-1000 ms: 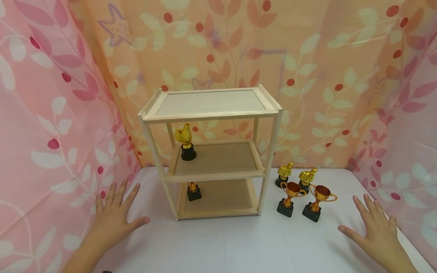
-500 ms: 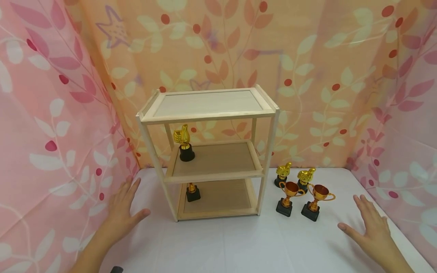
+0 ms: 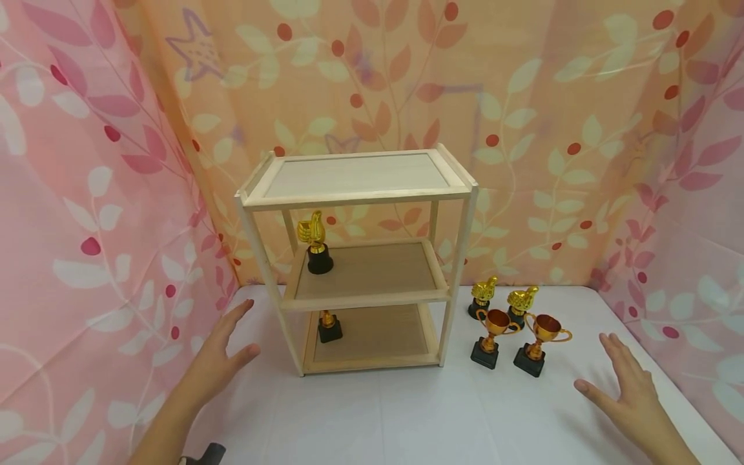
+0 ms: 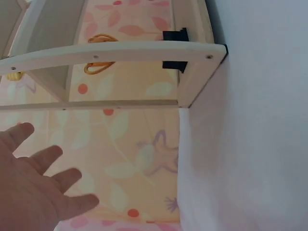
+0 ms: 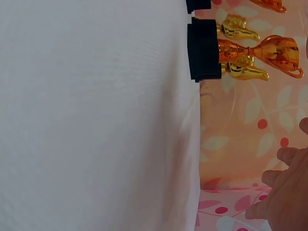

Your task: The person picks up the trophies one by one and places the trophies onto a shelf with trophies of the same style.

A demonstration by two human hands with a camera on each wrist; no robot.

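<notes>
My left hand (image 3: 215,361) hovers left of the wooden shelf rack (image 3: 366,299), fingers extended and thumb apart, holding nothing. My right hand (image 3: 624,394), likewise empty with spread thumb, is over the table's right side, nearest a bronze-coloured trophy cup (image 3: 545,330). Another trophy cup (image 3: 493,330) stands just left of that one. Behind them are two golden thumbs-up trophies, one on the left (image 3: 483,294) and one on the right (image 3: 522,301). A third thumbs-up trophy (image 3: 315,239) stands on the middle shelf. On the bottom shelf, a trophy's black base (image 3: 330,328) shows; its upper part is hidden.
The white-covered table (image 3: 372,420) is enclosed by a peach floral curtain (image 3: 523,129) behind and pink floral cloth (image 3: 87,194) at the sides. A dark object (image 3: 212,454) pokes in at the bottom edge beside the left forearm.
My left hand has turned onto its side and shifted slightly right, its fingers now overlapping in view. The right hand has barely moved. The rack and trophies stay in place.
</notes>
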